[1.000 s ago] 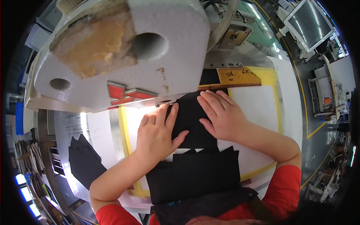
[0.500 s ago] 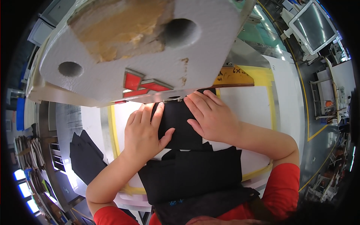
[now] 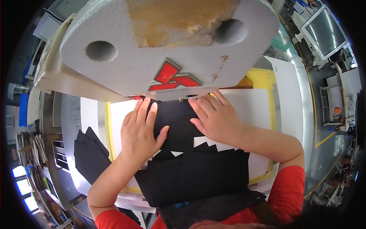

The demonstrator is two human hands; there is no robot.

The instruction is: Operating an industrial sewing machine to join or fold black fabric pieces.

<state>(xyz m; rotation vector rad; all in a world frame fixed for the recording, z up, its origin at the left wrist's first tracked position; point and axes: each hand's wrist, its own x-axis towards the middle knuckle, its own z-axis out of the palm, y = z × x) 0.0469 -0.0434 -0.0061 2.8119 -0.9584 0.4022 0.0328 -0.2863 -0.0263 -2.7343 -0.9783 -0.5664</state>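
"Head view: where is the black cloth piece (image 3: pixel 176 121) seen?"

"It is laid flat on the white work surface (image 3: pixel 249 108), with its far edge hidden beneath the pale machine head (image 3: pixel 126 72)."

"And how are the hands placed?"

"The left hand (image 3: pixel 140 131) is rested at the cloth's left edge, palm down, fingers extended and thumb spread; nothing is gripped. The right hand (image 3: pixel 221 120) is set at the right edge, likewise flattened and unclenched, its fingertips placed close to the underside of the machine head."

"What is found around them?"

"Nearest the body, a stack of black pieces (image 3: pixel 198 175) is laid just below the cloth; whether the two overlap cannot be told. More black pieces (image 3: pixel 90 154) are fanned out beyond the left forearm. The work surface is bordered with yellow tape (image 3: pixel 273 95). Farther off, at the upper right, a monitor (image 3: pixel 324 30) is mounted in a white frame."
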